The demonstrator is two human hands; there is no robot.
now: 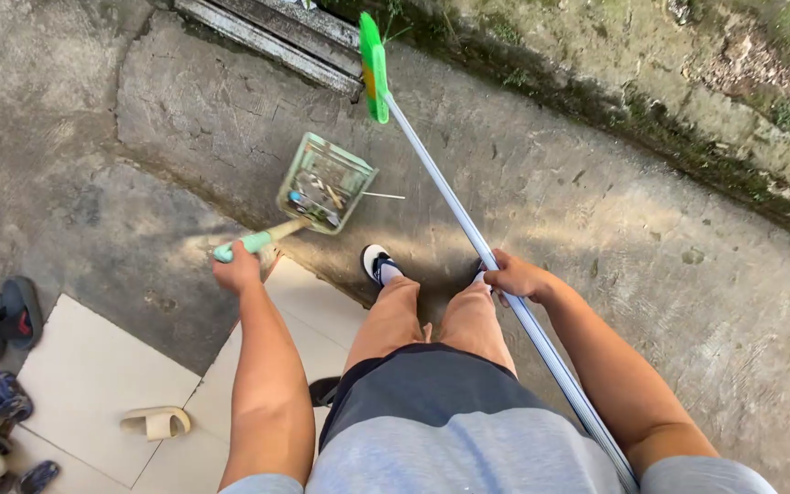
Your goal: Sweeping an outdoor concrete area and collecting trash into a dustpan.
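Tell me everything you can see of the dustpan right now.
The dustpan is a pale green, see-through plastic scoop on a light green handle with a tan neck. The left hand closes around the handle's end and holds it off the concrete ground, mouth pointing away from the person. Small bits of litter lie inside. It hangs ahead of the sandalled foot, left of the broom pole, not touching it.

The dustpan (325,183) is a clear green scoop on a pale green handle, tilted above the concrete at about eleven o'clock from the person's feet, with bits of litter lying inside it. The broom (375,66) has a long silvery pole running from five o'clock up to its bright green head at twelve o'clock, near the wall's foot.
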